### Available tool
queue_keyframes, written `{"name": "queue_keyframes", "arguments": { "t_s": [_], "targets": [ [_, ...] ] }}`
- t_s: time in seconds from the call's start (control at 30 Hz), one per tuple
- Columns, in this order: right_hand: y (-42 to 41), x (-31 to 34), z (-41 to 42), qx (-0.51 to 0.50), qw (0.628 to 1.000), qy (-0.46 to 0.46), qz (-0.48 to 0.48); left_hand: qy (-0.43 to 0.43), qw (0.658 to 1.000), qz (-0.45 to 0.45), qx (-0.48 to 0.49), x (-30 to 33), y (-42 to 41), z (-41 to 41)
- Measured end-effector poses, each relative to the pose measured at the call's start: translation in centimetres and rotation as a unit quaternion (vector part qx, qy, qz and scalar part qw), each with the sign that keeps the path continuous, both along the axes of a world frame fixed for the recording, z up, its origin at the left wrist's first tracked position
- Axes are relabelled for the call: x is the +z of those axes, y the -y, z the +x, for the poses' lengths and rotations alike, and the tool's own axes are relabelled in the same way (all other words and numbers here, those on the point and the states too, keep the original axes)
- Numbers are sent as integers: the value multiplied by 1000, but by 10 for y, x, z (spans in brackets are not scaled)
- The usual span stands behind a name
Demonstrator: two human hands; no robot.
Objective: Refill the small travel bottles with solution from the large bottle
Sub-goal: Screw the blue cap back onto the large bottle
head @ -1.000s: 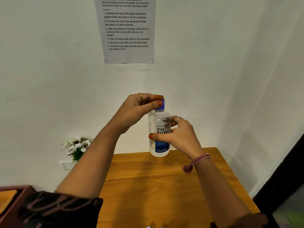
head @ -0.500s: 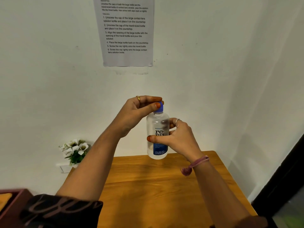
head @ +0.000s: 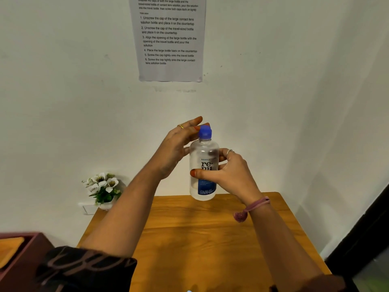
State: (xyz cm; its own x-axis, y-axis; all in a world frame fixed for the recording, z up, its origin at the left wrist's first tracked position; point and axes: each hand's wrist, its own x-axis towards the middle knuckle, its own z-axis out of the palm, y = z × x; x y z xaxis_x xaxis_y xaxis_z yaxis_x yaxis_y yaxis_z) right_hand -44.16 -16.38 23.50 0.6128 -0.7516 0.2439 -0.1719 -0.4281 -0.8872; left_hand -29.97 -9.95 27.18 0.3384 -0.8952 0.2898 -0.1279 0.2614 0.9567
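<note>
A wooden table (head: 210, 239) stands in a white corner, flowers (head: 103, 186) beside it, a printed sheet (head: 170, 39) above. Over it, the right hand (head: 229, 173) grips the upright bottle (head: 203, 165); the left hand (head: 179, 148), fingers straight, touches its blue cap (head: 205, 131). The label is partly hidden.

The label of the large bottle (head: 203, 165) is partly covered by the right hand (head: 229, 172). The instruction sheet (head: 170, 39) is cut off at the top edge, and the bench (head: 210, 239) at the bottom.
</note>
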Motion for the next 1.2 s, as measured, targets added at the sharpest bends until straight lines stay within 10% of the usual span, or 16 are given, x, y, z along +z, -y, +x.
{"name": "queue_keyframes", "arguments": {
  "t_s": [0.37, 1.2],
  "targets": [
    [-6, -25, 1, 5, 999, -32, 13, 175, 971, 153, 56, -43, -25, 3],
    [-19, -216, -15, 56, 957, -251, 135, 29, 949, 314, -26, -246, -55, -7]
  ]
}}
